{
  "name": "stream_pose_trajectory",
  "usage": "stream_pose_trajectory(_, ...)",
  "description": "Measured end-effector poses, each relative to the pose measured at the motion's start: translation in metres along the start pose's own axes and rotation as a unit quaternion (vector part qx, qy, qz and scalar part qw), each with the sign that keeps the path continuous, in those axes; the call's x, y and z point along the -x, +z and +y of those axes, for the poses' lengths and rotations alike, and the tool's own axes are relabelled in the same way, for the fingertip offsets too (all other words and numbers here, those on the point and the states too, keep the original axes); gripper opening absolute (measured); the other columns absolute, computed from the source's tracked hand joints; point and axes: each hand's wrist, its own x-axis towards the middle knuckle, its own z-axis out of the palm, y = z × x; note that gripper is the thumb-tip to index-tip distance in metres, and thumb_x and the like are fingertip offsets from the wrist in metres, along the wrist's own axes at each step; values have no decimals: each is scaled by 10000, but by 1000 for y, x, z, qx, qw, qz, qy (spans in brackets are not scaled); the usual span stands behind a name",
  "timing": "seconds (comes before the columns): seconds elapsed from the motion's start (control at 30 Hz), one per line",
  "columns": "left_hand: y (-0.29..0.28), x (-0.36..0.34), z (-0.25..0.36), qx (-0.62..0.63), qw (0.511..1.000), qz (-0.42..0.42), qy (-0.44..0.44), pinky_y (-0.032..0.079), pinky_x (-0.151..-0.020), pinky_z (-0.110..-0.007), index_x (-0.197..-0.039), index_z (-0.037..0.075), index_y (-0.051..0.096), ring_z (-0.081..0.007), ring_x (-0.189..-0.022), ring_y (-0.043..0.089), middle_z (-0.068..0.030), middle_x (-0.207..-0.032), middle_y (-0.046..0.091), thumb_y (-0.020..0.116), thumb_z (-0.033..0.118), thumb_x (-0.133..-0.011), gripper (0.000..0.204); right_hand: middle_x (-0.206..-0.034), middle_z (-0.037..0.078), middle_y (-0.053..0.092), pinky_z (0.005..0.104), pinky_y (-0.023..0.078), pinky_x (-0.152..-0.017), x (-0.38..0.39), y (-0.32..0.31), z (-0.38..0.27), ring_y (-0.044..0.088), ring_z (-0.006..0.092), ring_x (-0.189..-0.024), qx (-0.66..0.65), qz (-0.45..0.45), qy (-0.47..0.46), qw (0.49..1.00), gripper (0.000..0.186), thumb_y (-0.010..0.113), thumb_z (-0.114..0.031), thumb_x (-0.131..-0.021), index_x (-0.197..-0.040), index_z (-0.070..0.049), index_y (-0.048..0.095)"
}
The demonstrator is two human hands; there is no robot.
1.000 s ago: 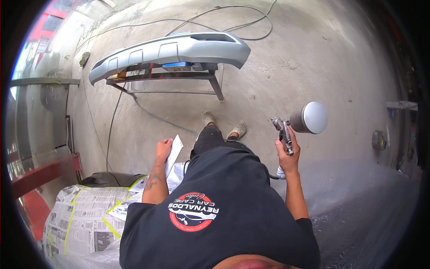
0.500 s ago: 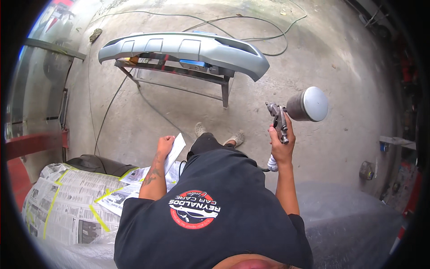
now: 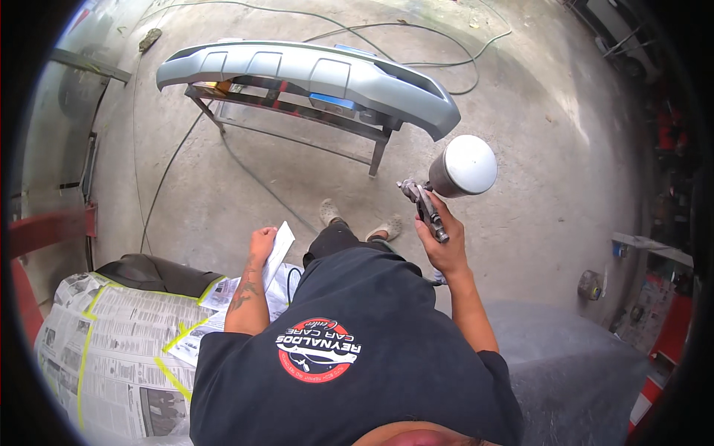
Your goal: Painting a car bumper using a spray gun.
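Observation:
My right hand (image 3: pixel 444 236) is closed round the grip of a spray gun (image 3: pixel 424 210). The gun's round metal cup (image 3: pixel 467 167) with a pale lid tilts up to the right, and its nozzle points forward and left. Closed fingers of my left hand (image 3: pixel 262 242) hold a folded white paper (image 3: pixel 278 247) at my left side. Ahead of me a silver-grey car bumper (image 3: pixel 297 68) lies across a dark metal stand (image 3: pixel 290 111). The gun is apart from the bumper, nearer to me than its right end.
Hoses (image 3: pixel 167 178) run over the concrete floor (image 3: pixel 520 245), one passing under the stand. Parts masked with newspaper and yellow tape (image 3: pixel 126 334) sit at my left. Plastic sheeting (image 3: pixel 573 372) lies at right, near a can (image 3: pixel 590 285). A red beam (image 3: pixel 52 229) stands left.
My right hand has brought the spray gun leftward, closer to my body's middle. The left hand still holds the paper. The view has shifted slightly.

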Motion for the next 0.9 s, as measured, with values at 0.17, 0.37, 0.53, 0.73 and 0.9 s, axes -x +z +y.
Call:
stream_pose_trajectory(0.17,-10,-1,-22,12,1000,21,-10,473,-646,-305,-953,-23,711,-119,-682,593,-79,-755,690,640,266,-872,308,-919,135,667,303,498,-753,-2,19,-2,645,196,-783,4,-22,-16,1000,480,624,-35,-810,-1282,-37,538)
stream_pose_trajectory(0.37,-14,-18,-40,1,999,15,-28,475,-658,-311,-952,-22,712,-124,-689,595,-83,-762,691,645,281,-866,321,-905,124,667,297,500,-742,-1,32,9,642,182,-770,8,-27,-8,1000,482,629,-32,-810,-1284,-39,540)
stream_pose_trajectory(0.53,-18,-31,-33,24,1000,14,-5,480,-676,-305,-958,-17,713,-130,-708,604,-87,-772,698,643,279,-866,317,-893,115,666,292,502,-732,1,31,13,639,170,-759,9,-8,-3,1000,484,633,-29,-811,-1286,-41,542)
stream_pose_trajectory(0.73,-23,-32,-37,9,1000,20,8,486,-671,-317,-960,-32,709,-138,-717,620,-107,-786,705,636,279,-870,332,-871,108,657,283,497,-726,-7,36,4,629,165,-744,11,21,0,1000,482,632,-33,-811,-1285,-42,545)
stream_pose_trajectory(0.9,-22,-31,-45,13,1000,16,-2,484,-662,-320,-955,-37,708,-141,-704,620,-111,-775,702,636,279,-867,336,-868,112,654,278,492,-730,-5,40,6,624,164,-747,2,19,10,1000,480,631,-37,-810,-1282,-41,547)
